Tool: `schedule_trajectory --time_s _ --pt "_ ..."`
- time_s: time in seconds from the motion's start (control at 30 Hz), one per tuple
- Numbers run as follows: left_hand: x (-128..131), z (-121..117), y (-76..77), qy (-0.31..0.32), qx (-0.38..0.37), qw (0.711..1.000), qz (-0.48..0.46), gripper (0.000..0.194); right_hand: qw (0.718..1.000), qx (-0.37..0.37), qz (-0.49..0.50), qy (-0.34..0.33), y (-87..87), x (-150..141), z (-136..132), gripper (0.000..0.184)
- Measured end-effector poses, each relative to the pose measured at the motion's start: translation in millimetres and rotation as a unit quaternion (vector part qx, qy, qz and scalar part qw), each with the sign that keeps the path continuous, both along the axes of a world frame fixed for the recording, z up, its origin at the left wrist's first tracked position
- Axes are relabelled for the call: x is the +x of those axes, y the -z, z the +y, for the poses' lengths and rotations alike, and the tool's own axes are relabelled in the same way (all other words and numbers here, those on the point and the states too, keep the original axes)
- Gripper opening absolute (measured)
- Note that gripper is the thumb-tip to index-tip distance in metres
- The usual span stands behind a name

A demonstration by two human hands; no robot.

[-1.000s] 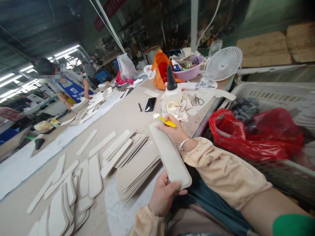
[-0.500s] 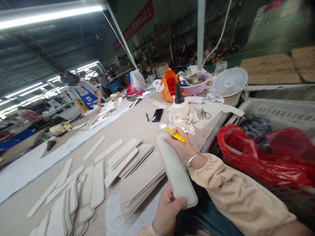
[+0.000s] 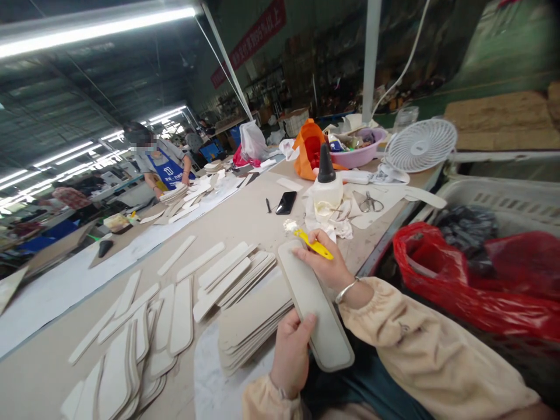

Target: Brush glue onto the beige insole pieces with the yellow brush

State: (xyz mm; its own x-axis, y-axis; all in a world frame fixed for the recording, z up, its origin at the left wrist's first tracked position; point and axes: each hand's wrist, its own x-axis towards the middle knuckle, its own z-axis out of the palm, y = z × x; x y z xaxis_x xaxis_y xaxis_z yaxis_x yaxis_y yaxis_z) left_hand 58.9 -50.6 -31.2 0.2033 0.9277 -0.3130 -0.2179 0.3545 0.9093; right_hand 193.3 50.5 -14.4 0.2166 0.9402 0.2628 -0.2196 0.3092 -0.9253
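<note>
A long pale panel with rounded corners (image 3: 321,321) lies tilted between my two hands above my lap. My left hand (image 3: 291,350) grips its left edge near the middle, thumb on the face. At the panel's upper end, my right hand (image 3: 326,261) is closed with the thumb on the face; a yellow tool that looks like a brush (image 3: 318,245) is also held in its fingers. White material covers the tool's tip. Just left of the panel rests a neat stack of similar panels (image 3: 249,321), with narrower pale strips (image 3: 223,289) beyond it.
A white bottle with a black cone nozzle (image 3: 327,186) stands on a crumpled cloth. Nearby are scissors (image 3: 371,202), a phone (image 3: 286,203) and a white fan (image 3: 420,147). A crate with a red plastic bag (image 3: 420,256) sits at right. Another person (image 3: 164,163) works across the table.
My left hand has slid up the panel's left edge from its lower end to about the middle. My right hand keeps its hold. The whole view has shifted slightly.
</note>
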Motion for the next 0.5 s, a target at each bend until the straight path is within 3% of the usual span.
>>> schedule_trajectory --time_s 0.23,0.5 --pt "3.1 -2.8 -13.5 -0.022 -0.038 0.998 -0.051 0.036 1.0 0.001 -0.017 -0.013 5.1 0.1 2.9 0.033" --pt "8.4 -7.0 -26.6 -0.03 -0.051 0.998 -0.034 0.032 0.999 -0.015 -0.008 -0.033 6.9 0.6 0.1 0.035"
